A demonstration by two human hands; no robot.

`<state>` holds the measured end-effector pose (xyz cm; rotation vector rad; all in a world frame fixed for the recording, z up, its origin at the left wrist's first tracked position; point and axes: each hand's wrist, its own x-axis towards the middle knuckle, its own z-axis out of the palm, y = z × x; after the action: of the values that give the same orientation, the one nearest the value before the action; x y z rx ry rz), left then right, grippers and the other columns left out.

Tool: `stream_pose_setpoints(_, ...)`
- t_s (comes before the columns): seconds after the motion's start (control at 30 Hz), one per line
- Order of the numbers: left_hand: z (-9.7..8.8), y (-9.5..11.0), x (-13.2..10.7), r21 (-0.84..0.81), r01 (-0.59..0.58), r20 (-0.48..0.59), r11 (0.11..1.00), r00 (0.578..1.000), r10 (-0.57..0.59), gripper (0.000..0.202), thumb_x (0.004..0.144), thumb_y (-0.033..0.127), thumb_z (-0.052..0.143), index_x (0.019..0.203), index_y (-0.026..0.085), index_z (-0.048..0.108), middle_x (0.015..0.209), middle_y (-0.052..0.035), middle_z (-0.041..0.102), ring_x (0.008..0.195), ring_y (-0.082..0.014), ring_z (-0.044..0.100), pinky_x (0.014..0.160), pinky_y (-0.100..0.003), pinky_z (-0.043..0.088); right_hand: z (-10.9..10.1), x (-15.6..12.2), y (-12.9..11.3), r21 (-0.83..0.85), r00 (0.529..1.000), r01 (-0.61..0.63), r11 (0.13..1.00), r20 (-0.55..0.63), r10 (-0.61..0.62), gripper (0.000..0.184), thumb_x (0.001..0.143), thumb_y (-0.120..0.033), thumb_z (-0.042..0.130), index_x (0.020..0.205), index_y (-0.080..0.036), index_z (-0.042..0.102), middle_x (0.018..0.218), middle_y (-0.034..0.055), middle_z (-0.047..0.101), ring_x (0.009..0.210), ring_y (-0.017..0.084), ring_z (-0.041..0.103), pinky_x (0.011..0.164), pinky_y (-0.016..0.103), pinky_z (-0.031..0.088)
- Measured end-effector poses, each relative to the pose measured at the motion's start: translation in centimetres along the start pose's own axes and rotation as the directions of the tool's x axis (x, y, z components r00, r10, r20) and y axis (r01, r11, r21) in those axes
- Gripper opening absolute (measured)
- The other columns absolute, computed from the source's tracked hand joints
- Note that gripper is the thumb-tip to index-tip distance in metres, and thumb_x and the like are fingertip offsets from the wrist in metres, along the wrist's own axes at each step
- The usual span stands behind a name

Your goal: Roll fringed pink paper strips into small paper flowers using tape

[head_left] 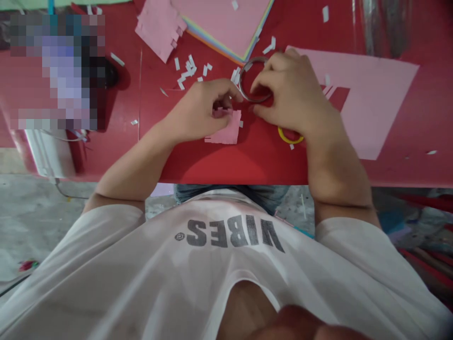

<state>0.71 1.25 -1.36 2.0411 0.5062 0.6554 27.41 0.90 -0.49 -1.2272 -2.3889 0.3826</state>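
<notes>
My left hand is curled with thumb and forefinger around the upper edge of a small pink paper piece with notched edges. This piece lies near the table's front edge, partly hidden by the hand. My right hand has its fingers closed at the right side of a roll of tape, which appears as a dark-rimmed ring. Under the right wrist shows a yellow ring-shaped handle; the rest of it is hidden. Small white strips lie scattered just beyond my left hand.
Coloured paper sheets are stacked at the back, beside another notched pink piece. A large pink sheet with a cut-out lies to the right on the red table. A white box-like object with a cable is at left.
</notes>
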Motion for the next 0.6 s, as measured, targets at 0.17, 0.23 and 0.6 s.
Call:
stream_pose_setpoints(0.17, -0.1, 0.3, 0.3, 0.063, 0.069, -0.294, 0.996, 0.955, -0.048, 0.045, 0.080, 0.032, 0.080, 0.122, 0.028, 0.066, 0.113, -0.0042, 0.071, 0.100, -0.0225, 0.067, 0.080, -0.040, 0.057, 0.6, 0.5, -0.6, 0.039, 0.996, -0.018, 0.999, -0.083, 0.021, 0.025, 0.085, -0.047, 0.078, 0.079, -0.028, 0.063, 0.081, 0.0019, 0.065, 0.084, 0.024, 0.053, 0.098, 0.053, 0.041)
stream_pose_setpoints(0.23, -0.2, 0.1, 0.3, -0.014, 0.078, -0.394, 0.997, 0.916, -0.077, 0.052, 0.081, 0.036, 0.081, 0.129, 0.031, 0.062, 0.121, -0.0034, 0.069, 0.104, -0.0222, 0.067, 0.081, -0.038, 0.058, 0.3, 0.6, -1.4, 0.190, 0.982, -0.055, 0.980, -0.167, 0.087, 0.020, 0.090, -0.047, 0.074, 0.087, -0.029, 0.064, 0.084, 0.0003, 0.069, 0.080, 0.022, 0.057, 0.099, 0.052, 0.043)
stream_pose_setpoints(0.6, 1.8, 1.7, 0.1, -0.194, -0.132, -0.384, 0.972, 0.922, 0.049, 0.077, 0.081, 0.058, 0.076, 0.149, 0.034, 0.049, 0.138, -0.0078, 0.061, 0.112, -0.0243, 0.069, 0.089, -0.039, 0.059, 2.7, -0.3, -3.6, 0.342, 0.902, 0.053, 0.938, -0.420, 0.102, 0.020, 0.099, -0.050, 0.058, 0.099, -0.030, 0.062, 0.087, -0.0014, 0.068, 0.076, 0.020, 0.066, 0.081, 0.044, 0.057)
